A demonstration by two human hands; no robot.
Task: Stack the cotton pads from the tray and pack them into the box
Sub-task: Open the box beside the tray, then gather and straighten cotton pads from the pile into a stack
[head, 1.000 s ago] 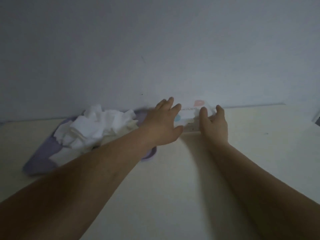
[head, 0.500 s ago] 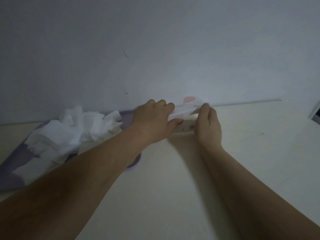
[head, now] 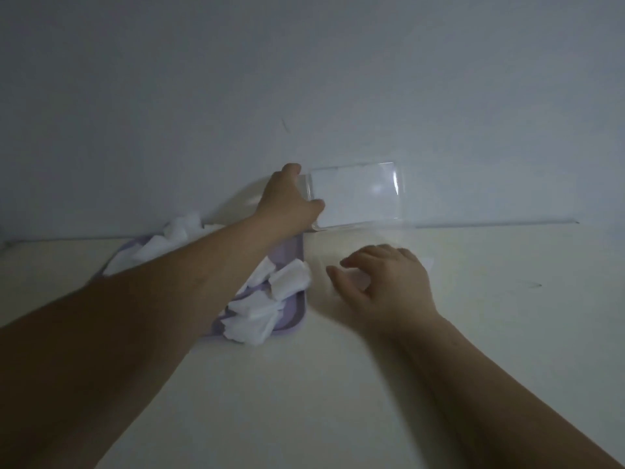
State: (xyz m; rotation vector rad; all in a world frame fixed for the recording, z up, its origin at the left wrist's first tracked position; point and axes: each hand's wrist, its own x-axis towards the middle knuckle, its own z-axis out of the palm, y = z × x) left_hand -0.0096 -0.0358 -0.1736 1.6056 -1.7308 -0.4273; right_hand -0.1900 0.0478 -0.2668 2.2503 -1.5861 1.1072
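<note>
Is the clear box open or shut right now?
Open. The left hand holds the clear lid raised upright against the wall, while the right hand rests on the box base.

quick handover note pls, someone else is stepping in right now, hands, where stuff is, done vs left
Left hand: gripping the left edge of the clear lid, holding it raised near the wall.
Right hand: fingers spread, resting on the clear box base on the table; whether it is gripping is unclear.
Cotton pads: loose and jumbled in the purple tray, just left of the box, partly hidden by the left forearm.
Done: lid is lifted.
Left: stack the pads, pack them in the box. None appear stacked or packed yet, though the box is blurred.
</note>
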